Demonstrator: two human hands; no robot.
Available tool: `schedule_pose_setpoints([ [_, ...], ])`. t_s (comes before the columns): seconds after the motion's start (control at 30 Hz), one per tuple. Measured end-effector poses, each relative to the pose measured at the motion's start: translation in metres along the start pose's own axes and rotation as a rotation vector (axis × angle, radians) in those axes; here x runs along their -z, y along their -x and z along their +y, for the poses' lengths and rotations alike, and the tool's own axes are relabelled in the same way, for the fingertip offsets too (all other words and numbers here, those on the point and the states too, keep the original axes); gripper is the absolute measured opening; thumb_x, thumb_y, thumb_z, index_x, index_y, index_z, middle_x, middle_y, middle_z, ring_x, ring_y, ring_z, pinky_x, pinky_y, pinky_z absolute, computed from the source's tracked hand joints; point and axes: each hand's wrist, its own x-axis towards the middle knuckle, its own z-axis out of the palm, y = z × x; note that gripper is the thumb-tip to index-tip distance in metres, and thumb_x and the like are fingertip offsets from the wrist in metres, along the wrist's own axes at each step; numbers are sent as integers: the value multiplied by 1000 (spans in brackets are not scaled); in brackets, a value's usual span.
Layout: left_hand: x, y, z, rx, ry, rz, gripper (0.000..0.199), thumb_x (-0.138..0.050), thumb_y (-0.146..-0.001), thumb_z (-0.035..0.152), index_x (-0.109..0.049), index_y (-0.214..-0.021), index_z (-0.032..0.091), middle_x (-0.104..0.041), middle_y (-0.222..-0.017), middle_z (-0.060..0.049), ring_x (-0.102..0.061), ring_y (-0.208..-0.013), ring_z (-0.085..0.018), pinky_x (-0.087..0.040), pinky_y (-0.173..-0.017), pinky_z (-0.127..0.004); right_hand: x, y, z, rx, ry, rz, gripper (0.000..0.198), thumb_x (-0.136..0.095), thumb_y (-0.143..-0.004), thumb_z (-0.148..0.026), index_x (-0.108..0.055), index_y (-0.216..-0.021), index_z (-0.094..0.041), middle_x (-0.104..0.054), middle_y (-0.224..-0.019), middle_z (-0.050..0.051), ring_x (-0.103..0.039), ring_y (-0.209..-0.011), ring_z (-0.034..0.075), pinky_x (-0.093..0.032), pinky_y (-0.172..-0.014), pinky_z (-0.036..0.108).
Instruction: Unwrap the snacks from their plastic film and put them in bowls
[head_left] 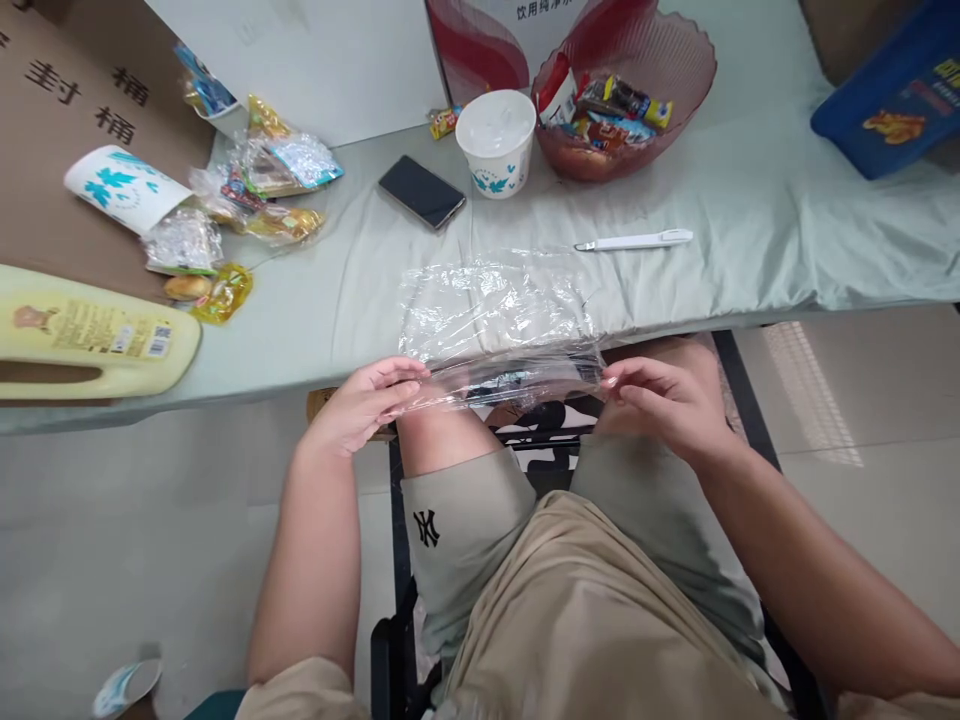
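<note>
A sheet of clear plastic film [499, 310], crinkled and shiny, lies partly on the table and hangs over its front edge above my knees. My left hand [369, 402] pinches its near left corner between thumb and fingers. At the near right corner, my right hand [651, 400] grips the film the same way. The near edge is stretched between both hands. Just beyond the film lies a white pen-like cutter [636, 241] with a small metal tip. Whether the film is one layer or a flat bag, I cannot tell.
Behind the film are a black phone [422, 192], a white paper cup [496, 145] and a pink glass bowl [705, 75] of wrapped snacks. On the left lie a tipped paper cup [124, 185], wrapped snacks [281, 225] and a yellow jug [97, 335]. A blue container [892, 100] stands right.
</note>
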Motion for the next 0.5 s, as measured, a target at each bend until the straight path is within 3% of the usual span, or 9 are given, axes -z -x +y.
schedule_pose_setpoints([
  [0.1,-3,-1,-5,-50,17,-36,47,-94,-58,28,-75,-100,19,-72,-107,-6,-38,-50,1,-26,-42,-16,-13,-8,12,-250,-209,-15,36,-80,-78,-44,-63,-106,-30,-74,-84,-1,-68,-80,18,-50,-69,28],
  [0.2,-5,-4,-7,-54,57,-30,48,-94,-57,26,-75,-101,19,-71,-111,-5,-38,-50,2,-26,-42,-15,-29,-21,26,-416,-351,19,31,-74,-81,-49,-65,-100,-25,-77,-95,2,-71,-91,16,-52,-73,26],
  [0.3,-6,-5,-6,-18,68,-18,48,-95,-55,24,-76,-99,19,-73,-107,-4,-40,-51,1,-25,-40,-14,-44,-34,31,-382,-441,38,31,-79,-77,-46,-71,-95,-22,-77,-97,4,-71,-89,15,-56,-76,24],
  [0.37,-6,-4,-4,-3,77,3,47,-95,-53,22,-77,-96,19,-74,-104,-5,-43,-51,-1,-25,-39,-15,-49,-40,29,-335,-442,68,33,-90,-68,-41,-72,-88,-22,-75,-84,2,-68,-71,13,-55,-63,24],
  [0.5,-4,-4,-2,-9,81,44,45,-94,-54,18,-78,-97,19,-74,-107,-5,-45,-52,-1,-26,-38,-14,-44,-44,26,-278,-389,108,44,-100,-51,-42,-71,-73,-17,-69,-68,0,-48,-48,6,-40,-41,18],
])
